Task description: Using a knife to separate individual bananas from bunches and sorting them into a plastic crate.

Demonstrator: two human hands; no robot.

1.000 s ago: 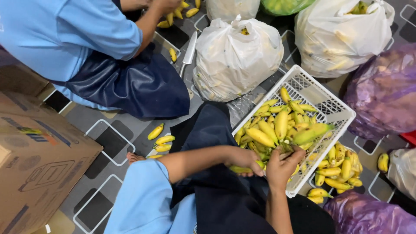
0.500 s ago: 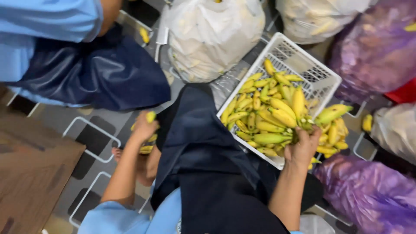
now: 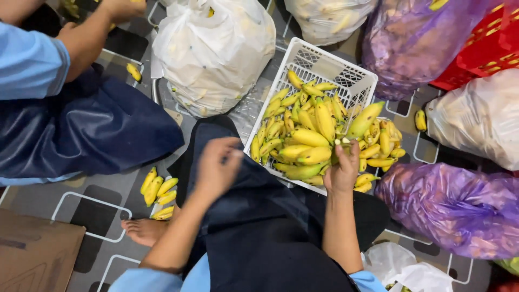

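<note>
bananas [image 3: 311, 138] in white crate [image 3: 346, 73]: right hand [image 3: 341, 168] still grips a bunch; left hand [image 3: 216, 167], back from the floor bananas [image 3: 157, 189], hangs loosely curled, empty.

We grip a bunch of bananas [image 3: 324, 135] in the white basket [image 3: 346, 75] with our right hand [image 3: 341, 172]; our left hand [image 3: 217, 167] hovers empty above our dark apron [image 3: 270, 238].

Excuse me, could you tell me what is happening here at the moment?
A seated person's right hand grips a bunch among the small yellow-green bananas heaped in a white plastic basket. Their left hand hovers over their dark apron, seemingly empty. Loose bananas lie on the floor, and a co-worker's arm works nearby.
</note>
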